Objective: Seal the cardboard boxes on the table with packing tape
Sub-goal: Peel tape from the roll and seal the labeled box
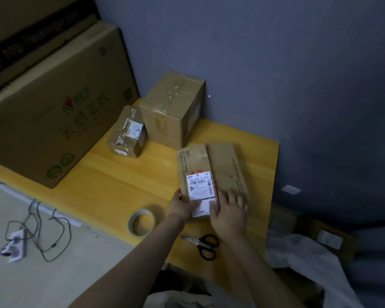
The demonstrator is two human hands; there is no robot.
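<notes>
A flat cardboard box (211,165) with a white shipping label lies on the yellow table (111,187), its two top flaps closed. My left hand (181,207) grips its near left corner. My right hand (228,211) lies flat with spread fingers on the right flap at the near end. A roll of clear packing tape (141,222) rests on the table left of my left wrist. Black-handled scissors (201,243) lie near the table's front edge, partly under my right forearm. Two more boxes stand further back: a small labelled box (127,133) and a taller taped box (171,110).
A very large printed carton (53,103) fills the table's left side. The blue wall (276,74) bounds the far and right edges. On the floor at left lie a power strip (15,245) and cables; white plastic (309,258) and another box lie at right.
</notes>
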